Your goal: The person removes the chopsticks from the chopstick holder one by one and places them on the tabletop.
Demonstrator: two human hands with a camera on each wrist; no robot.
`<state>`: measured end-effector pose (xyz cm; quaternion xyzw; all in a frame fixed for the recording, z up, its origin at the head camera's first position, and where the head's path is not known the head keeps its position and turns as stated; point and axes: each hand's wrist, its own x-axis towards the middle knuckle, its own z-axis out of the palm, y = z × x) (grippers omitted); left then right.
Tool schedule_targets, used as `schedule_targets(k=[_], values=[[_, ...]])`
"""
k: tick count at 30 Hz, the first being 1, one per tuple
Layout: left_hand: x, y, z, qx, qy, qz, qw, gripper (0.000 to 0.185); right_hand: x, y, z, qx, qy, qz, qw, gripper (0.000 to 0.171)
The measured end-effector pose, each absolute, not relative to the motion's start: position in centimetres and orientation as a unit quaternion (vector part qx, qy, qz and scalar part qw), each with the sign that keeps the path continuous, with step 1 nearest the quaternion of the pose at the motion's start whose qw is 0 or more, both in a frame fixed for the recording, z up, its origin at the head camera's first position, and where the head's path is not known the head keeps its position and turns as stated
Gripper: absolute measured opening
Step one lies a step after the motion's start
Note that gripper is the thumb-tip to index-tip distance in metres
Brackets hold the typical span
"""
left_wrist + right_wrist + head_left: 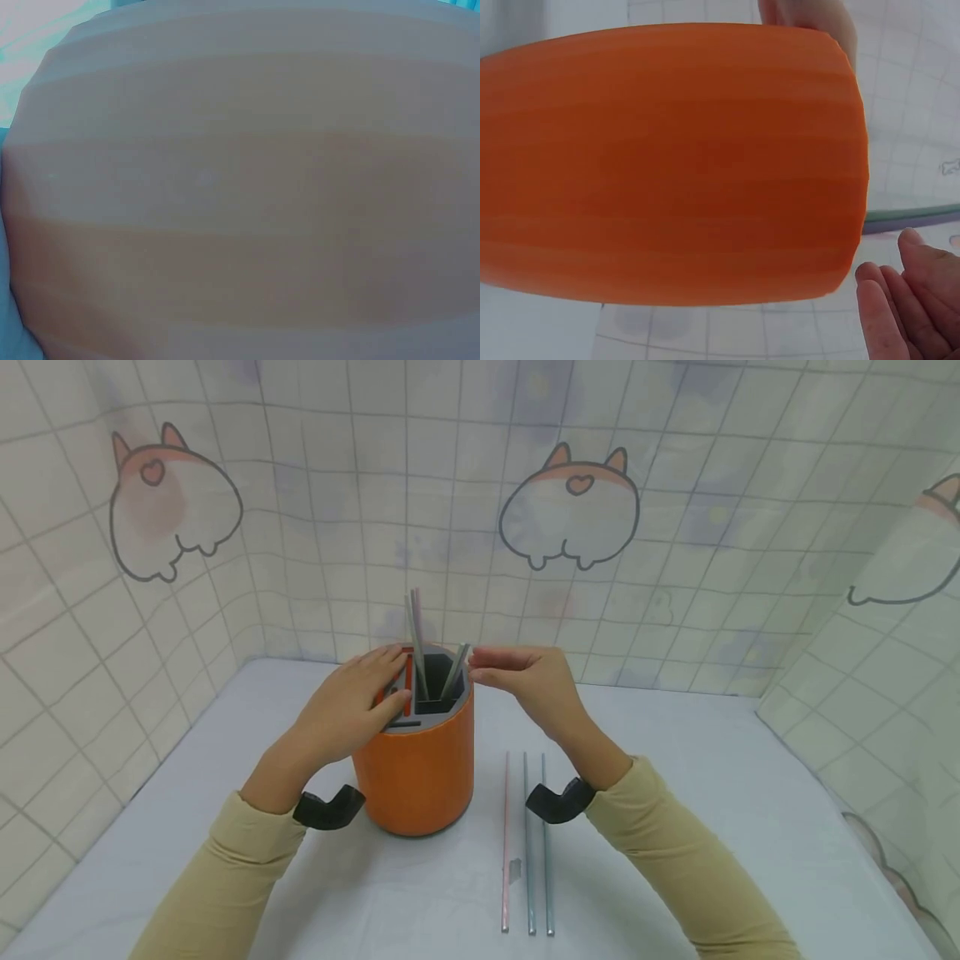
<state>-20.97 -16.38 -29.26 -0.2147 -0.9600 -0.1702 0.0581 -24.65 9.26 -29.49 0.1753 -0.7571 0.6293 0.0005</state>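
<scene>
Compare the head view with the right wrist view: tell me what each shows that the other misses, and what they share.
Only the head view shows the left hand resting on the top of the orange holder, the sticks standing in it, and three sticks lying on the table. Only the right wrist view shows the holder's ribbed side close up. Both show the holder and the right hand, which holds nothing.

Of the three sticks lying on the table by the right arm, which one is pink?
The pink stick is the one nearest the orange holder, leftmost of the three; the other two sticks beside it are grey-blue.
</scene>
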Motion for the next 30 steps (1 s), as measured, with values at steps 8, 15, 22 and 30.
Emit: schedule_targets(k=[8, 15, 22, 30], values=[[-21.0, -16.4, -29.3, -0.216, -0.959, -0.171, 0.06, 0.061, -24.4, 8.1, -29.8, 0.203, -0.755, 0.623, 0.015, 0.029], [-21.0, -16.4, -29.3, -0.215, -0.96, -0.172, 0.058, 0.061, -24.3, 7.4, -29.8, 0.188, -0.774, 0.604, 0.039, 0.022], [-21.0, -16.4, -29.3, -0.215, -0.96, -0.173, 0.055, 0.062, -23.9, 7.5, -29.0, 0.181, -0.779, 0.598, 0.048, 0.019], [-21.1, -16.5, -29.3, -0.215, -0.96, -0.169, 0.056, 0.062, -22.7, 8.6, -26.1, 0.222, -0.74, 0.626, 0.105, 0.02]])
